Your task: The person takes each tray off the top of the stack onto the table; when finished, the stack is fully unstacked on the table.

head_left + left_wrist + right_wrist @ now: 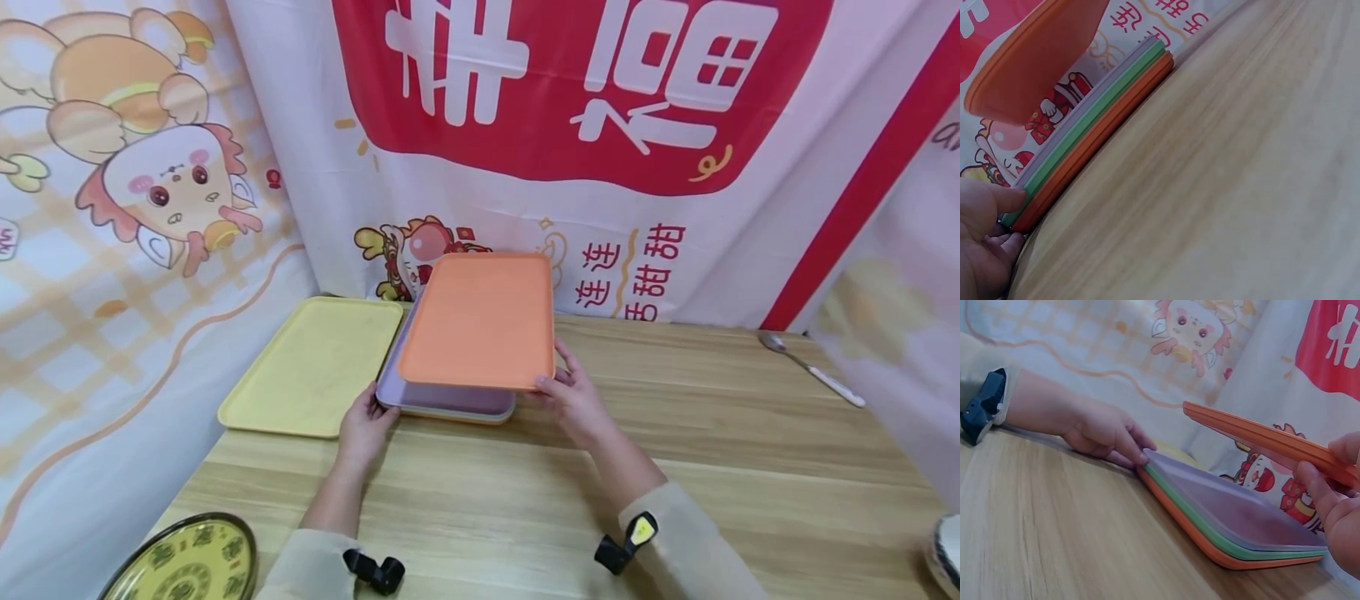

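Note:
My right hand [573, 400] pinches an orange tray [483, 321] at its near right corner, thumb above and fingers beneath. In the right wrist view this tray [1266, 437] is raised and tilted over a stack. The stack has a purple tray [450, 397] on top, a green tray [1210, 536] in the middle and another orange tray [1185, 522] at the bottom, on the table. My left hand [366, 429] grips the stack's near left corner. In the left wrist view its thumb lies against the trays' edges, with the fingers low beside the bottom orange tray [1094, 144].
A yellow tray [315, 367] lies left of the stack. A patterned yellow plate [187, 562] is at the table's near left. A spoon [813, 371] lies far right, and a bowl [947, 550] shows at the right edge. Printed cloth [300, 167] hangs behind the wooden table [480, 500].

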The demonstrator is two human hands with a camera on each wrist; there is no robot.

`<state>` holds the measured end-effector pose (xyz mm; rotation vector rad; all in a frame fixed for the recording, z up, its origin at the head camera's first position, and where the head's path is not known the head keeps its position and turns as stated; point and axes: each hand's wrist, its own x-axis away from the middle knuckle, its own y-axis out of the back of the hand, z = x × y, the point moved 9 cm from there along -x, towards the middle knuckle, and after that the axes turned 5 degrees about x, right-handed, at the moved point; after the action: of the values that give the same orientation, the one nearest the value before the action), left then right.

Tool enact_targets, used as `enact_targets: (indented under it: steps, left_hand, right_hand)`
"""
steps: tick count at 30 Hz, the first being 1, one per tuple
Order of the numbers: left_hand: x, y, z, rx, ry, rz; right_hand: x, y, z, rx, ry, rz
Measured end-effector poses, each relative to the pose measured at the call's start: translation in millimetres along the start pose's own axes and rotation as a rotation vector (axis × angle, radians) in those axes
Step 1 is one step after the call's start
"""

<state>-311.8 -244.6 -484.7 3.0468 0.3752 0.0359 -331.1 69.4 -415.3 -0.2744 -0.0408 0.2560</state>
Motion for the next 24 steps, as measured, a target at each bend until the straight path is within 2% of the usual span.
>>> enact_targets:
  steps: [12, 24]
  left_hand:
    - [-0.7, -1.0, 0.7, 0.047, 0.001, 0.01]
    - [-0.5, 2.2, 1.4, 0.009, 0.02, -0.002]
  right_hand:
    - [22.6, 44.3, 29.3, -0.026, 0.056, -0.025]
    - [50.2, 90.1, 42.9, -0.102, 0.17, 0.046]
